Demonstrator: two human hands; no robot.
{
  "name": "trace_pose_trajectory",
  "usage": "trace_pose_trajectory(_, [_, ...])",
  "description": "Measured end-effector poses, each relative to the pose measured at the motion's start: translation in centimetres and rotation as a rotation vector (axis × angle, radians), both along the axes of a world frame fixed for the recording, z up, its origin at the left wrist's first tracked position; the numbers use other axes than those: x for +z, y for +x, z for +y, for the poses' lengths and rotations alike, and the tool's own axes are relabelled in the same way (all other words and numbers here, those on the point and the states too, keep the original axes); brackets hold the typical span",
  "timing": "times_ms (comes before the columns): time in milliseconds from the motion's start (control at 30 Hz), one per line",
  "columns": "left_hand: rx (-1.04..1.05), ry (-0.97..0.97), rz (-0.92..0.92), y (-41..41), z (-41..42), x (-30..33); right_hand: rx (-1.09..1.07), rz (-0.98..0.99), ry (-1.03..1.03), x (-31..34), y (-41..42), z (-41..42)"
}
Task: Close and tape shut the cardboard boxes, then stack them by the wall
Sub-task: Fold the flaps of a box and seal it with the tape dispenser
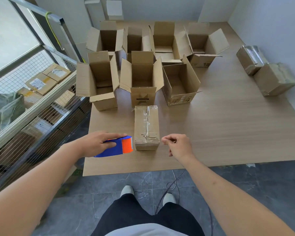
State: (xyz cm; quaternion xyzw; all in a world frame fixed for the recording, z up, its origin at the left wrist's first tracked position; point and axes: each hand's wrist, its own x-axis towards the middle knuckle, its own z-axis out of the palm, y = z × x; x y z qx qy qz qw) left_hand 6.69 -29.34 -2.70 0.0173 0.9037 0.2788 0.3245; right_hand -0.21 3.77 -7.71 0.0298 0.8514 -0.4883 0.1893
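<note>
**Table count: boxes and tape tool**

Seven open cardboard boxes (141,77) are standing at 12 o'clock. One taped box (146,127) is lying at centre. Two sealed boxes (266,70) are sitting at 2 o'clock. One tape dispenser (116,147) is showing at 8 o'clock.

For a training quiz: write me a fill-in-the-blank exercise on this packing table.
1. The left hand grips a blue and ____ tape dispenser.
2. The box nearest the person is ____ shut.
3. The right hand holds ____.
4. By the right wall lie ____ sealed boxes.

Missing words: orange; taped; nothing; two
</note>
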Motion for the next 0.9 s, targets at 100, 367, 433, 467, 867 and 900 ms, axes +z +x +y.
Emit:
trace_pose_trajectory(100, [-0.009,-0.016,-0.016,-0.9,-0.1,-0.6,-0.013,-0.016,0.006,-0.5,-0.2,-0.2])
trace_pose_trajectory(367, [-0.046,-0.010,-0.082,-2.6,0.3,-1.7,-0.020,-0.110,-0.017,-2.3,-0.4,-0.6])
trace_pose_trajectory(433, [-0.045,0.003,-0.079,-2.8,0.2,-2.0,0.088,-0.083,0.075,-2.7,-0.5,-0.5])
trace_pose_trajectory(467, [-0.047,0.003,-0.077,-2.8,0.2,-2.2,0.169,-0.064,0.151,-3.1,-0.6,-0.4])
trace_pose_trajectory(867, [-0.007,0.070,-0.084,-2.7,0.9,-3.0,0.841,0.736,0.679,-6.2,-1.7,-4.5])
trace_pose_trajectory(900, [0.016,0.096,-0.092,-2.4,0.7,-3.2,0.837,0.763,0.674,-6.6,-1.9,-4.4])
